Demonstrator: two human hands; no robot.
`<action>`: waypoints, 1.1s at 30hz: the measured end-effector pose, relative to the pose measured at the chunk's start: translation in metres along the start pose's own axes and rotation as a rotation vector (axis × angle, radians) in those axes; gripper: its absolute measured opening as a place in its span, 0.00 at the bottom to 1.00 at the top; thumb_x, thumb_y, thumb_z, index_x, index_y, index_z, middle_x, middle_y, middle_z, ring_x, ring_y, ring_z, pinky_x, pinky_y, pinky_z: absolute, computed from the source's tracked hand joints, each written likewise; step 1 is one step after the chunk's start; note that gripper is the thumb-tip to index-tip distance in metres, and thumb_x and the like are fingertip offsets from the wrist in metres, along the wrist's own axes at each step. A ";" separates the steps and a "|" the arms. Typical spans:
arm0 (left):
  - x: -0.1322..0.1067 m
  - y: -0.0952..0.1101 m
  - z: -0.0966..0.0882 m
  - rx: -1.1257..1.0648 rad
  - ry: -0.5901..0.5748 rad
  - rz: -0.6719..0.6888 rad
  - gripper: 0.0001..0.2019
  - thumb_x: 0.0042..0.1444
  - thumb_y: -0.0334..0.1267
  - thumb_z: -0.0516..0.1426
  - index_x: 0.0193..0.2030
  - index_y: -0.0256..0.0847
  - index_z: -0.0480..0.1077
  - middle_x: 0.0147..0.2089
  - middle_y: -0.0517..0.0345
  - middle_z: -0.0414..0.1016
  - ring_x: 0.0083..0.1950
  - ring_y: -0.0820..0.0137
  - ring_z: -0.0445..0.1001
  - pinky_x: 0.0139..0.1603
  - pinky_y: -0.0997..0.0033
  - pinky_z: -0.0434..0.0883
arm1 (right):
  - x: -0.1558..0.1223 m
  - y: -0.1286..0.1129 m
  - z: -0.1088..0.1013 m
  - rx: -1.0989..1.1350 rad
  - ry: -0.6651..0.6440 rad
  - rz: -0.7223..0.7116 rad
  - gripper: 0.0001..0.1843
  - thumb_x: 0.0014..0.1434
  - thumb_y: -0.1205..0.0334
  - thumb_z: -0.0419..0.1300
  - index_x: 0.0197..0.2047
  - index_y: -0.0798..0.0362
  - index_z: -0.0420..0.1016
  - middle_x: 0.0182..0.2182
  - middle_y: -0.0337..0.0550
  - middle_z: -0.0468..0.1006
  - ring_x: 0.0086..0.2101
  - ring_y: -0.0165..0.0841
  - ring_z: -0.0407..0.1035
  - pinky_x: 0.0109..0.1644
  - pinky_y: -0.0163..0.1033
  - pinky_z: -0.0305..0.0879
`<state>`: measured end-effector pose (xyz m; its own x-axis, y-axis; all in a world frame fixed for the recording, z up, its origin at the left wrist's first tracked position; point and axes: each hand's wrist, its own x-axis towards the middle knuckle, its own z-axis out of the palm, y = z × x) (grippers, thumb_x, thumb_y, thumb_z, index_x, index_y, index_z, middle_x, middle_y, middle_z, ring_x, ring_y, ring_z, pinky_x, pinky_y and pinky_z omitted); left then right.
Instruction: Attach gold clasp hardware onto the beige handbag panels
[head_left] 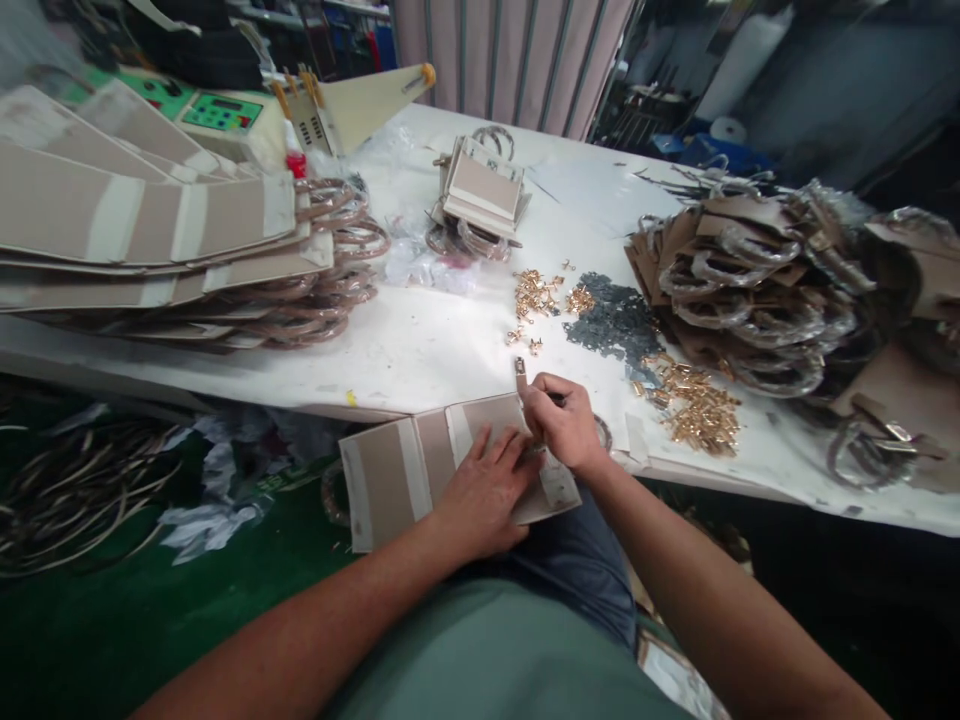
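A taupe bag panel with pale strips (390,470) lies unfolded across my lap and against the table's front edge. My left hand (487,490) rests on it with its fingers stretched out, pressing it down. My right hand (561,418) is closed at the panel's upper right corner, around a slim black-handled tool (557,398) whose tip is hidden. Just beyond those fingers, a short taupe strap with a metal fitting (520,370) sticks up onto the table. Part of a wrapped handle (602,432) shows right of my right hand.
On the white table (442,345) lie gold metal fittings (536,292), dark flat pieces (611,315) and more gold pieces (701,410). Stacked panels (217,225) stand left, wrapped-handle pieces (750,270) right, a smaller stack (484,185) behind. A green-panelled machine (223,113) is back left.
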<state>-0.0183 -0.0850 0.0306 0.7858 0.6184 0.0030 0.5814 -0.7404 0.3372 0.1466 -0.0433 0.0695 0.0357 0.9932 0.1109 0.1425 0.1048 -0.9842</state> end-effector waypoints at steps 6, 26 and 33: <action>-0.004 0.001 0.004 -0.010 0.030 -0.006 0.45 0.50 0.50 0.69 0.74 0.41 0.62 0.75 0.36 0.58 0.79 0.45 0.51 0.81 0.40 0.37 | -0.001 -0.006 -0.004 0.126 0.047 -0.042 0.25 0.67 0.50 0.62 0.21 0.47 0.61 0.14 0.32 0.62 0.17 0.29 0.56 0.23 0.38 0.54; -0.005 -0.005 0.009 -0.020 0.033 0.022 0.46 0.51 0.53 0.70 0.75 0.43 0.62 0.77 0.36 0.58 0.80 0.44 0.50 0.81 0.38 0.39 | -0.010 -0.031 -0.013 0.346 0.094 -0.268 0.21 0.65 0.56 0.66 0.23 0.47 0.64 0.15 0.31 0.61 0.17 0.29 0.54 0.22 0.38 0.55; -0.004 -0.003 0.005 -0.022 0.024 0.018 0.39 0.55 0.52 0.67 0.72 0.43 0.66 0.75 0.38 0.62 0.79 0.45 0.53 0.81 0.38 0.39 | -0.018 0.003 -0.016 0.005 0.160 -0.145 0.24 0.66 0.51 0.65 0.21 0.47 0.64 0.18 0.35 0.65 0.21 0.30 0.57 0.26 0.39 0.57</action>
<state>-0.0223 -0.0862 0.0250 0.7908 0.6113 0.0318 0.5621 -0.7458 0.3576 0.1622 -0.0620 0.0664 0.1715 0.9470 0.2715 0.1530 0.2467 -0.9569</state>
